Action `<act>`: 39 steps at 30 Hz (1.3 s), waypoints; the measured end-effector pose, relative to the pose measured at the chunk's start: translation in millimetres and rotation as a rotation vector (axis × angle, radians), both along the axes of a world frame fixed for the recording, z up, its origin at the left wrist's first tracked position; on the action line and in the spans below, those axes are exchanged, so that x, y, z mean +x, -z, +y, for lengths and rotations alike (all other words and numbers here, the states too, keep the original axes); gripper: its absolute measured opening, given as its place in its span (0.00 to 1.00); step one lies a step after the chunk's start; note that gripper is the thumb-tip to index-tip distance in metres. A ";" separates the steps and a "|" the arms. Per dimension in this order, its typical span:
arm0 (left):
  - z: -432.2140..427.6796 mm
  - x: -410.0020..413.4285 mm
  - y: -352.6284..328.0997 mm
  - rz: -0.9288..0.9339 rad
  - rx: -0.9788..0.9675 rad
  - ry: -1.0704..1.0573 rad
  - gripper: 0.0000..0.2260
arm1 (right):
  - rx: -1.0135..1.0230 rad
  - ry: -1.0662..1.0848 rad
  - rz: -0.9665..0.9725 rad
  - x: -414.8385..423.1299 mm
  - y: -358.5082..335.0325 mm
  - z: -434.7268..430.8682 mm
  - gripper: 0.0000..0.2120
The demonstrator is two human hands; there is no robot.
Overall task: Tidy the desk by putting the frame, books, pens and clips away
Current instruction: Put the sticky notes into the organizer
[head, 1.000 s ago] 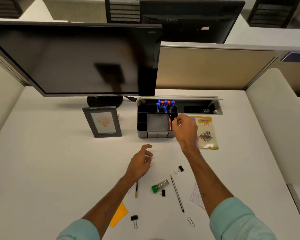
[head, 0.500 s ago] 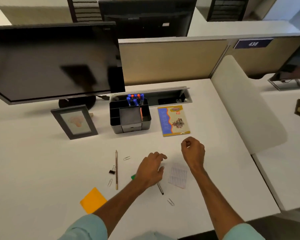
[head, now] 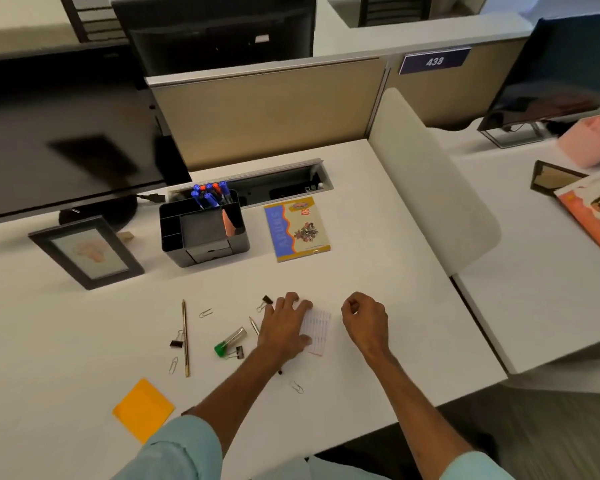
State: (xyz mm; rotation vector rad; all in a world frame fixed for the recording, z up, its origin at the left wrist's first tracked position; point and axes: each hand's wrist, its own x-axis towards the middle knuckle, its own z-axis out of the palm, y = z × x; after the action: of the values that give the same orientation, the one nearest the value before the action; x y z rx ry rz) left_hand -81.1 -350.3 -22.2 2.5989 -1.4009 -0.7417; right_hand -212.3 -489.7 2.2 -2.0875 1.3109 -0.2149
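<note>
My left hand (head: 286, 323) lies flat with fingers spread on the left edge of a small lined paper (head: 318, 332), covering part of a dark pen (head: 254, 325). My right hand (head: 364, 318) hovers just right of the paper, fingers curled, nothing seen in it. A gold pen (head: 185, 337), a green-capped tube (head: 230, 342), several binder clips (head: 176, 342) and paper clips (head: 205, 312) lie scattered to the left. The picture frame (head: 85, 251) stands at the back left. A black organizer (head: 203, 228) holds blue and red pens. A booklet (head: 297, 228) lies beside it.
A large monitor (head: 66, 133) stands behind the frame. An orange sticky pad (head: 143, 408) lies near the front edge. A cable slot (head: 278, 183) runs behind the organizer. The neighbouring desk on the right carries a magazine (head: 593, 213), another frame (head: 553, 180) and a monitor.
My right hand came back from the organizer to the desk front. My left hand slid right onto the lined paper. The view swung to the right.
</note>
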 end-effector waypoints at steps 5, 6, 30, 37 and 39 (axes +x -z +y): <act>-10.0 -0.1 -6.2 0.075 -0.016 -0.097 0.32 | 0.037 -0.055 0.008 -3.3 1.0 -4.2 0.06; -10.5 -0.4 -6.1 0.089 -0.049 -0.127 0.26 | 0.046 -0.073 0.009 -2.1 1.0 -4.8 0.06; 78.2 110.9 -27.4 0.633 -0.716 -0.929 0.08 | -0.024 -0.151 -0.362 185.2 -66.4 29.2 0.04; 134.6 147.8 -12.4 0.492 -0.595 -0.822 0.09 | -0.260 -0.270 -0.221 270.9 -84.4 34.7 0.08; 147.4 155.5 -8.1 0.500 -0.584 -0.821 0.10 | -0.261 -0.276 -0.176 283.9 -79.5 39.4 0.08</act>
State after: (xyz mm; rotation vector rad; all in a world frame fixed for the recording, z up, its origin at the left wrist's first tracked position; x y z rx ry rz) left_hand 74.4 -202.9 -14.1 2.0218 -0.2749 -0.6380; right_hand 71.6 -450.2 81.7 -2.3787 0.9185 -0.4564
